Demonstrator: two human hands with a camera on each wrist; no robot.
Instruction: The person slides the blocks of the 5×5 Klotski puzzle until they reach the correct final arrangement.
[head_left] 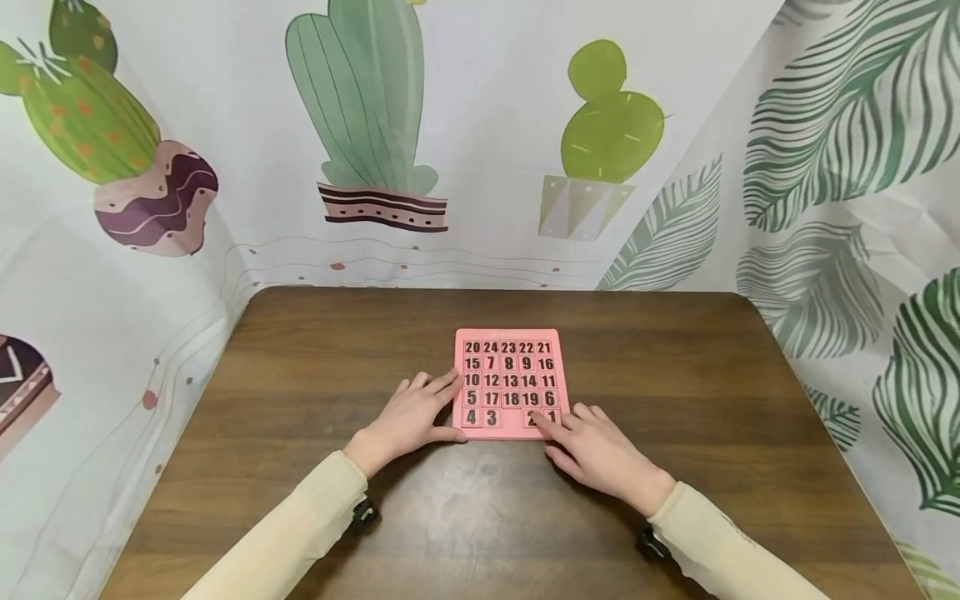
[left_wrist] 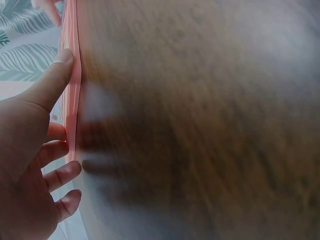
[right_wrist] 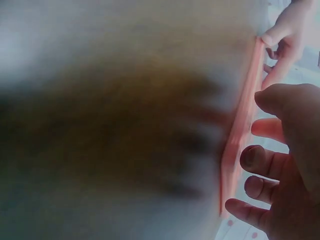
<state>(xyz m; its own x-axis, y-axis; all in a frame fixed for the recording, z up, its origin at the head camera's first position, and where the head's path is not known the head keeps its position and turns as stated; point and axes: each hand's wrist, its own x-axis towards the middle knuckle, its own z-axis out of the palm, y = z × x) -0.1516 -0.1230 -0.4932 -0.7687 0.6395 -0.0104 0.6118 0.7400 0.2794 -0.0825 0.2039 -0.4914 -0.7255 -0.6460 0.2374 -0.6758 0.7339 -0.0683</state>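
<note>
- A number puzzle [head_left: 511, 383] lies flat on the brown wooden table [head_left: 315, 367], near its far edge and between the two hands.
- It is a thin pink square, with pink tiles set in a matching pink frame [head_left: 468, 335]; the wrist views show its slim side edge, edge-on.
- Bold black numerals sit on the tiles, five columns by five rows, with one bare pink gap [head_left: 512, 420] in the middle of the nearest row.
- From the far row to the near one, they read 20, 24, 23, 22, 21; then 15, 7, 8, 9, 16; then 10, 12, 13, 14, 11; then 5, 17, 18, 19, 6; last 4, 3, the gap, 2, 1.
- Pale writing [head_left: 510, 335] runs along the far border, too faint to read.
- The left hand [head_left: 411, 417] is spread loosely, its thumb at the near left corner and fingers along the left side, touching the frame without wrapping round it.
- The right hand [head_left: 603, 450] is loosely extended and grips nothing; its index fingertip rests on the 2 tile [head_left: 529, 423], partly hiding the numeral.
</note>
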